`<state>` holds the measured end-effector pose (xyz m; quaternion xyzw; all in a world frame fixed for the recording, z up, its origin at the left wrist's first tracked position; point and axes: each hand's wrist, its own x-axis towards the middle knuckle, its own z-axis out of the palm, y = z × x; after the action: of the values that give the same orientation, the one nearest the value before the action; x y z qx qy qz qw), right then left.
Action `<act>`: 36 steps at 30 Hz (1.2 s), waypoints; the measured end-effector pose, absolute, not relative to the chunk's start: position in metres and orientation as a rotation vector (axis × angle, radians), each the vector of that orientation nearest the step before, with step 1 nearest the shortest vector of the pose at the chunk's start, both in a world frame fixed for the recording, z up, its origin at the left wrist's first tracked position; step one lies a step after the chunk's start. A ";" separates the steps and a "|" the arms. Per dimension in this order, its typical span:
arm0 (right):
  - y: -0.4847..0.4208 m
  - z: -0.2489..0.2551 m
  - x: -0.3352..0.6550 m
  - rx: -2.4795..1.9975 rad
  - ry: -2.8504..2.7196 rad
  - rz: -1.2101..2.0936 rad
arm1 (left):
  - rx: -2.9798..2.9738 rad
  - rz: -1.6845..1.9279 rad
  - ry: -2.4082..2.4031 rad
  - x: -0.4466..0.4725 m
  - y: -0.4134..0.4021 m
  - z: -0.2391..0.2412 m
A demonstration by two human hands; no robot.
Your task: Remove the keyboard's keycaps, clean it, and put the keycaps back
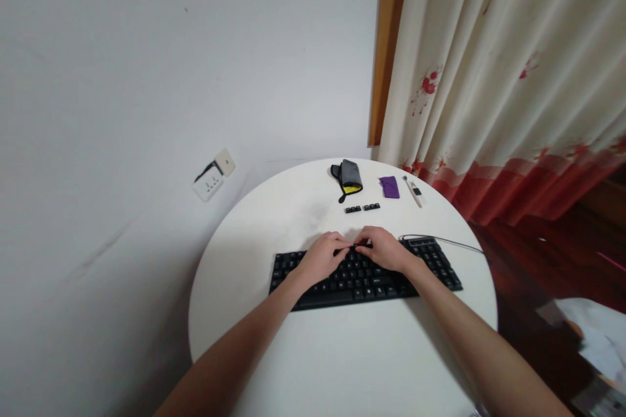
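Observation:
A black keyboard [337, 293] lies on the white round table, slightly tilted across it. My left hand [324, 257] rests over its upper middle part, with thumb and fingertips drawn together at the top row of keys. My right hand [384, 249] meets it there from the other side, thumb and forefinger closed in a pinch. The fingertips of both hands nearly touch; what is between them is too small and covered to make out. Just behind the hands lie two short rows of loose black keycaps [353, 209], several in all.
A folded grey cloth [351, 174] with yellow lining, a purple cloth [390, 187] and a slim white tool [414, 191] lie along the table's far side. The keyboard's cable [450, 240] runs off the right edge. A wall with a socket [208, 184] borders the table's left.

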<state>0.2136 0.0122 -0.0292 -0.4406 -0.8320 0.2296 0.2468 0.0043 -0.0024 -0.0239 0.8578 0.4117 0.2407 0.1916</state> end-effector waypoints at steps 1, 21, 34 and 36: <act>0.012 -0.029 0.213 -1.204 -2.282 0.604 | 2.381 0.687 1.159 0.004 -0.002 -0.024; 0.018 -0.038 0.213 -1.233 -2.028 0.908 | 2.557 0.492 1.136 -0.007 -0.003 -0.012; 0.016 -0.036 0.214 -1.197 -2.057 0.911 | 2.511 0.394 1.084 -0.010 -0.003 -0.004; 0.015 -0.036 0.213 -1.214 -2.070 0.853 | 2.529 0.381 1.091 -0.010 -0.004 -0.003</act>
<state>0.2134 0.0152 -0.0362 -0.4556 -0.7772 0.3203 0.2929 -0.0099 -0.0039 -0.0030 0.8947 0.3859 0.1348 0.1798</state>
